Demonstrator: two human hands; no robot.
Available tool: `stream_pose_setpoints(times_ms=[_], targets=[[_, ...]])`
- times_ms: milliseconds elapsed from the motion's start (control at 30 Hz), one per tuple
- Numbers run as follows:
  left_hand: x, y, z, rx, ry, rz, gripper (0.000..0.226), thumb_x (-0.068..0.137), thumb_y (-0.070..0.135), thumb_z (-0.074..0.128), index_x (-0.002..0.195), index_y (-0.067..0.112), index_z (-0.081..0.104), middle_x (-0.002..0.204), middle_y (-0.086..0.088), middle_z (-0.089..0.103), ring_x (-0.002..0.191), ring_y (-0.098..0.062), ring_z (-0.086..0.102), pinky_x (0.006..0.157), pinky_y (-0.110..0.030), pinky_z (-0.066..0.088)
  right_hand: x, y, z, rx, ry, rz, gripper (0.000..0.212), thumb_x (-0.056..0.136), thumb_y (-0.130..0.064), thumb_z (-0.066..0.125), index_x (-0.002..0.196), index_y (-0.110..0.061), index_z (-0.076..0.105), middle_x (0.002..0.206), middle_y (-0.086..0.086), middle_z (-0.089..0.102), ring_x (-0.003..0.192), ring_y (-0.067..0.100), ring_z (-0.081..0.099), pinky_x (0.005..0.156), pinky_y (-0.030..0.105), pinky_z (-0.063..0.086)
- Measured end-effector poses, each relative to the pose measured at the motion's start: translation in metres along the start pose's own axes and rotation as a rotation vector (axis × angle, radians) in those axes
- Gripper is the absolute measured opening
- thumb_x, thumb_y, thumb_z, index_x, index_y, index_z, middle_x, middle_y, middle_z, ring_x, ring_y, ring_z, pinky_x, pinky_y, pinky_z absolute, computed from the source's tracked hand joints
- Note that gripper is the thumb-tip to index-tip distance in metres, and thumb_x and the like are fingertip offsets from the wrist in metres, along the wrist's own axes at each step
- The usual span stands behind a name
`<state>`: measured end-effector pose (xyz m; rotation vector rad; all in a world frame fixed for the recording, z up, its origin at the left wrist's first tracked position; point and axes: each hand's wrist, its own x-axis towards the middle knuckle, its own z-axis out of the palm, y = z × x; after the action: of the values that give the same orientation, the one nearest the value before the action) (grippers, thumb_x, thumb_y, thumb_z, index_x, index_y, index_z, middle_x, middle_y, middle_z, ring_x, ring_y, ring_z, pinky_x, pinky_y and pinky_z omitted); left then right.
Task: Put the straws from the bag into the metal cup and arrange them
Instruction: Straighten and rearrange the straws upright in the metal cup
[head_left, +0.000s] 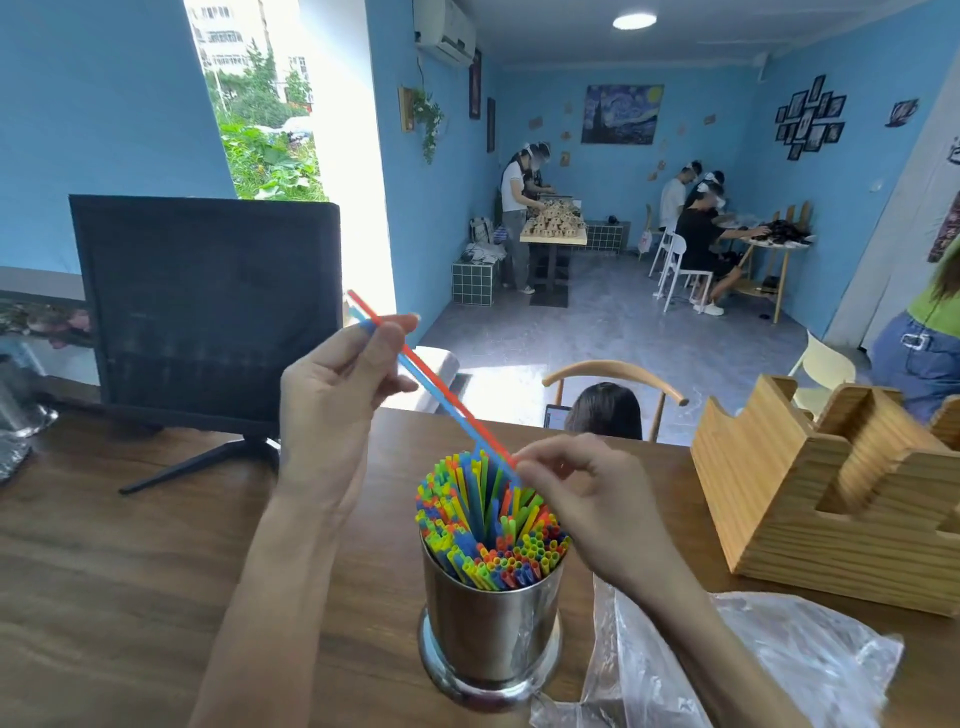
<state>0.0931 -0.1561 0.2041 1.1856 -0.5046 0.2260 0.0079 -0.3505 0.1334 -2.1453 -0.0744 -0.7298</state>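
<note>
Both hands' grip pinches two straws (431, 382), slanting upper-left: left hand (337, 395) top, right hand (576, 499) at metal cup (493, 623).

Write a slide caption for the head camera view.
Both hands guide two straws into a packed metal cup.

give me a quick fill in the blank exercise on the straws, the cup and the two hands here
1. The left hand grips two loose straws, one blue and one ____.
2. The coloured plastic straws stand packed in a shiny ____ cup.
3. The clear plastic bag lies on the wooden table to the ____ of the cup.
4. The right hand pinches the lower ends of the two straws above the ____.

Missing words: red; metal; right; cup
</note>
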Motion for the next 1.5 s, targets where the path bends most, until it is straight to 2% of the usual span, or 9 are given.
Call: stream_pose_setpoints(times_ms=[167,333,533,700,833,1033,1133,1267,1500], targets=[[-0.001,0.004,0.013,0.142,-0.066,0.045,0.019,0.094,0.023,0.057,0.107,0.017,0.069,0.083,0.010,0.077,0.076,-0.010,0.075,0.065,-0.017,0.057,0.002,0.007,0.001,-0.086,-0.095,-0.073,0.007,0.090,-0.028,0.076,0.088,-0.034,0.077,0.086,-0.029,0.065,0.099,0.001,0.058,0.081,0.010,0.040],[-0.004,0.008,0.009,0.117,0.013,0.247,0.040,0.099,0.009,0.060,0.133,0.027,0.050,0.084,0.001,0.077,0.072,-0.022,0.076,0.067,-0.026,0.060,0.005,0.023,-0.014,0.152,0.012,0.146,0.011,0.095,-0.028,0.070,0.095,-0.034,0.079,0.092,-0.014,0.075,0.090,0.010,0.067,0.080,0.029,0.055],[-0.025,-0.031,0.002,0.464,-0.229,0.052,0.034,0.085,0.025,0.079,0.106,0.052,0.074,0.079,0.005,0.076,0.073,-0.019,0.074,0.075,-0.044,0.062,-0.006,0.037,-0.018,0.322,0.096,0.381,0.014,0.096,-0.027,0.066,0.093,-0.032,0.079,0.093,-0.010,0.077,0.090,0.004,0.068,0.081,0.029,0.053],[-0.037,-0.053,-0.006,0.712,-0.427,0.003,0.012,0.082,0.031,0.081,0.088,0.041,0.082,0.098,0.027,0.073,0.102,0.003,0.065,0.090,-0.033,0.056,-0.015,0.038,-0.015,0.372,-0.053,0.420,0.014,0.099,-0.023,0.064,0.102,-0.022,0.078,0.094,-0.001,0.077,0.083,0.008,0.067,0.068,0.020,0.054],[-0.038,-0.057,-0.015,0.627,-0.516,-0.144,0.013,0.085,0.047,0.070,0.091,0.043,0.081,0.116,0.029,0.069,0.119,0.004,0.058,0.101,-0.038,0.053,-0.016,0.035,-0.016,0.486,-0.065,0.493,0.019,0.098,-0.025,0.066,0.104,-0.012,0.078,0.098,0.011,0.077,0.084,0.021,0.071,0.070,0.025,0.058],[-0.054,-0.076,-0.015,0.503,-0.452,-0.085,0.025,0.092,0.051,0.064,0.109,0.040,0.078,0.126,0.025,0.067,0.128,-0.007,0.056,0.106,-0.046,0.050,-0.016,0.030,-0.021,0.488,-0.068,0.507,0.027,0.083,-0.036,0.077,0.093,-0.011,0.080,0.093,0.009,0.079,0.092,0.028,0.077,0.083,0.037,0.063],[-0.059,-0.082,-0.014,0.465,-0.413,-0.056,0.026,0.094,0.039,0.061,0.111,0.032,0.078,0.125,0.022,0.068,0.129,-0.007,0.055,0.107,-0.043,0.048,-0.015,0.030,-0.020,0.484,-0.048,0.513,0.025,0.088,-0.030,0.075,0.088,-0.005,0.080,0.089,0.011,0.079,0.092,0.029,0.076,0.079,0.031,0.063],[-0.068,-0.089,-0.011,0.444,-0.307,0.033,0.034,0.095,0.044,0.054,0.110,0.026,0.078,0.122,0.015,0.072,0.129,-0.018,0.057,0.106,-0.042,0.047,-0.016,0.028,-0.017,0.478,-0.028,0.516,0.027,0.092,-0.028,0.072,0.089,-0.003,0.080,0.088,0.011,0.079,0.089,0.024,0.076,0.070,0.021,0.058],[-0.076,-0.096,-0.005,0.393,-0.144,0.064,0.033,0.097,0.039,0.052,0.107,0.024,0.079,0.115,0.013,0.075,0.124,-0.023,0.061,0.103,-0.040,0.049,-0.015,0.027,-0.014,0.518,-0.039,0.500,0.029,0.093,-0.032,0.069,0.094,-0.006,0.079,0.091,0.008,0.080,0.089,0.020,0.076,0.072,0.022,0.059]])
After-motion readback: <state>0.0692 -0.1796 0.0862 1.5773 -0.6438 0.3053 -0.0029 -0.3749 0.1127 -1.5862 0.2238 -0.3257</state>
